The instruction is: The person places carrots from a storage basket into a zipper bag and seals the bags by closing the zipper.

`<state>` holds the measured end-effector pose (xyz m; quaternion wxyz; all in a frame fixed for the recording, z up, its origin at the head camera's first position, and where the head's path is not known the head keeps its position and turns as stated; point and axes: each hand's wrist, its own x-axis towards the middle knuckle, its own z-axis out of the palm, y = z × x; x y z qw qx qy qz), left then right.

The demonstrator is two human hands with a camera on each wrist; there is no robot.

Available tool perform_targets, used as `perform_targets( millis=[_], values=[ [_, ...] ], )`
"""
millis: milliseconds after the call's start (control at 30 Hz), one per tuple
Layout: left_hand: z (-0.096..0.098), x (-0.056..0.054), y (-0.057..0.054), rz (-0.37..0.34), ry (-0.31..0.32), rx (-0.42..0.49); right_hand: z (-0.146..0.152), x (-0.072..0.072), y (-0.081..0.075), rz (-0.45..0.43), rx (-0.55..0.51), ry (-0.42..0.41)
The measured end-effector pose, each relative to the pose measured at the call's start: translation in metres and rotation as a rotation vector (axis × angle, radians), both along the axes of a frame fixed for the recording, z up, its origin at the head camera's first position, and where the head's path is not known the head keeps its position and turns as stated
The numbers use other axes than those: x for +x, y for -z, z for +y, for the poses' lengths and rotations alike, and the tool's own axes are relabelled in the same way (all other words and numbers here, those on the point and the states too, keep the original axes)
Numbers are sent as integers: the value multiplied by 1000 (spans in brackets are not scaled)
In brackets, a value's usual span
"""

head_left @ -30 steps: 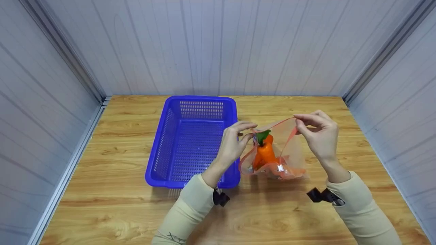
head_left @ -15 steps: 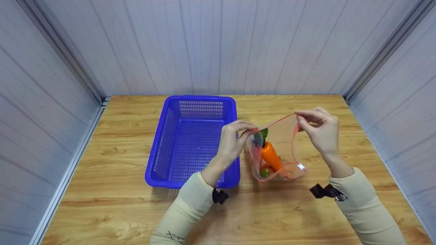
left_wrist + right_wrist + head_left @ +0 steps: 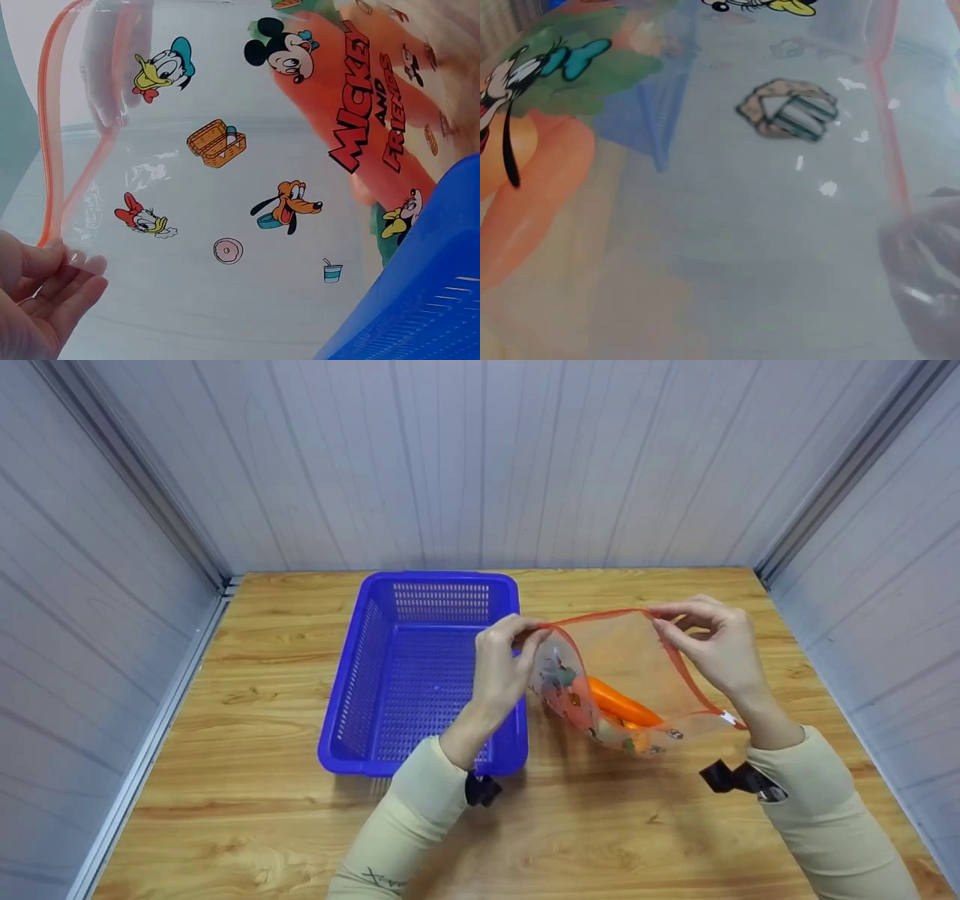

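A clear zip bag (image 3: 564, 690) with cartoon prints and an orange-red zip edge hangs open-mouthed between both hands. My left hand (image 3: 501, 671) pinches the left end of its rim between thumb and fingers. Opposite, my right hand (image 3: 716, 645) pinches the rim at the back right. A white zip slider (image 3: 729, 719) sits at the zip's right end. Low inside the bag lies an orange carrot (image 3: 624, 703) among other items partly hidden by the prints. Through the plastic in the left wrist view, orange-red shapes (image 3: 330, 97) with green parts show; the right wrist view shows orange shapes (image 3: 547, 187) too.
A blue plastic basket (image 3: 424, 576) with slotted walls stands left of the bag, near my left forearm. The wooden table (image 3: 247, 720) is enclosed by pale panel walls (image 3: 480, 465) at the back and sides.
The bag's mouth has been spread wider, my left hand moving slightly left and up and my right hand slightly right. The carrot has shifted lower right and tilted flatter inside the bag.
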<state>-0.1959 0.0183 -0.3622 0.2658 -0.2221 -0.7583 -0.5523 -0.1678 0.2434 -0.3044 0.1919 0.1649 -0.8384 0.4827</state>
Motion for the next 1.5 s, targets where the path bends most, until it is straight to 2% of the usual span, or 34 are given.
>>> perform_targets(
  millis=[267, 533, 767, 867, 1000, 1333, 1500],
  values=[
    [-1, -1, -6, -16, -15, 1, 14, 9, -3, 43, 78, -51],
    [-2, -13, -11, -84, -17, 28, 33, 16, 12, 74, 32, -102],
    [-5, -24, -13, -130, -31, 42, 23, 33, 6, 92, 36, -72],
    [-7, -30, -12, -172, -39, 58, 26, 33, 12, 98, 20, -67],
    [-9, -37, -10, -233, -57, 81, 35, 28, 29, 88, -10, -59],
    [-17, -51, -5, -340, -81, 174, 33, 30, 43, 63, -31, -60],
    [-22, -56, -1, -387, -58, 230, 30, 30, 48, 52, -49, -45]
  ],
)
